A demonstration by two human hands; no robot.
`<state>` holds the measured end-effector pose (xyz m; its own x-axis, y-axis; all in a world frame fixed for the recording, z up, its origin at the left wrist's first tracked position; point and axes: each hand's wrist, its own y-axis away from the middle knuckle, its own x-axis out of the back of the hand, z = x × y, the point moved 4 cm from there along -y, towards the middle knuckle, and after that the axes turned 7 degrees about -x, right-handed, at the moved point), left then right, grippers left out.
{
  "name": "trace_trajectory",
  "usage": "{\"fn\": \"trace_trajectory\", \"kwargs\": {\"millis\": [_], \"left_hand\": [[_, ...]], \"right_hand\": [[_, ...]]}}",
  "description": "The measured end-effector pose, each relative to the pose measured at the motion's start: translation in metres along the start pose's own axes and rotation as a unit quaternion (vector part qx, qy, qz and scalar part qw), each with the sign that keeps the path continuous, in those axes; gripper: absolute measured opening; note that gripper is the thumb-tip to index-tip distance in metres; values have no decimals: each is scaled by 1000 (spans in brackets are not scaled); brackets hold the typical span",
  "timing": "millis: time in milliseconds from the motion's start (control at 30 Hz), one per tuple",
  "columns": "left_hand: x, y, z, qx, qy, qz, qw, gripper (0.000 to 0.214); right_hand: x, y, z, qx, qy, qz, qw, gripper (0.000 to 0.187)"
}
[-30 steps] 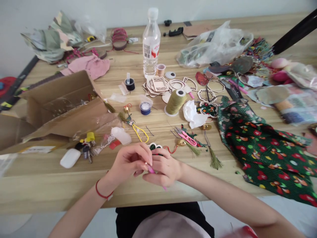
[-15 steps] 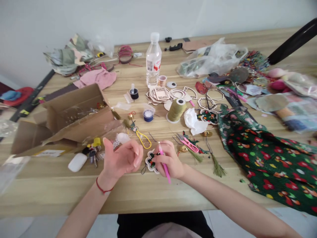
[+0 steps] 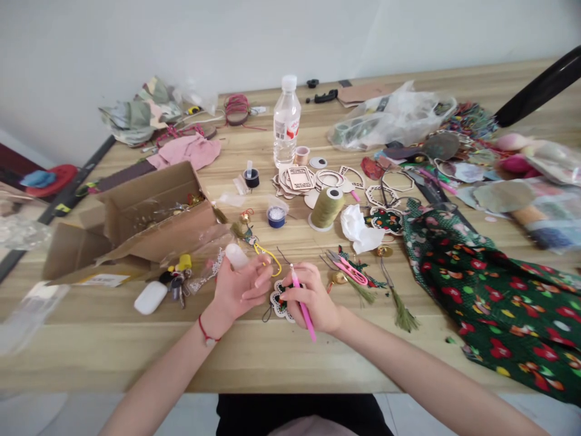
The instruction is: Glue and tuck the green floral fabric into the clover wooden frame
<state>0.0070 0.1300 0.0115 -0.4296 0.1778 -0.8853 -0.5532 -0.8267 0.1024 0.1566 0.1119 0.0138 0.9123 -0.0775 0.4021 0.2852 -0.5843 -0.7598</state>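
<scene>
My right hand is closed around a thin pink tool held like a pen, its tip pointing up. The same hand rests on a small scalloped ornament covered in green floral cloth, lying on the wooden table. My left hand hovers just left of the ornament, palm turned up, fingers loosely curled and apart, holding nothing. A red cord circles the left wrist. A yellow loop of cord lies just beyond the left fingers.
An open cardboard box sits at left, with keys and a white case before it. Further back stand a water bottle, an olive thread cone, wooden cutouts and pink snips. Green floral fabric covers the right.
My hands parted: the left let go and opened beside the ornament, while the right set the ornament on the table and turned the pink tool upright. The view tilted up.
</scene>
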Motion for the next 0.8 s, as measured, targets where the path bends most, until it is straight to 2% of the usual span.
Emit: {"fn": "trace_trajectory", "kwargs": {"millis": [133,267,333,367,433,467,500,567,700,800], "left_hand": [[-6,0,0,-15,-19,-10,1000,36],[-14,5,3,-21,-54,-28,998,42],[-18,8,9,-77,-140,-40,986,45],[-20,10,15,-133,-221,-47,965,46],[-27,17,27,-252,-389,-57,884,46],[-31,20,32,-297,-447,-57,842,46],[-34,23,35,-324,-475,-55,816,45],[-37,29,39,-351,-492,-54,795,45],[-43,36,44,-403,-545,-49,734,47],[-44,38,44,-419,-557,-41,716,50]], "right_hand": [[2,-3,-2,10,2,8,1000,28],[6,-8,-5,9,16,26,999,30],[6,-10,-6,9,18,26,999,30],[6,-10,-6,11,17,23,1000,30],[4,-7,-6,19,12,15,1000,29],[4,-5,-6,23,10,8,1000,28],[3,-3,-6,29,9,-1,1000,27],[0,2,-6,45,11,-29,999,26],[-3,8,-9,86,15,-77,993,21],[-2,7,-13,116,11,-84,990,17]]}}
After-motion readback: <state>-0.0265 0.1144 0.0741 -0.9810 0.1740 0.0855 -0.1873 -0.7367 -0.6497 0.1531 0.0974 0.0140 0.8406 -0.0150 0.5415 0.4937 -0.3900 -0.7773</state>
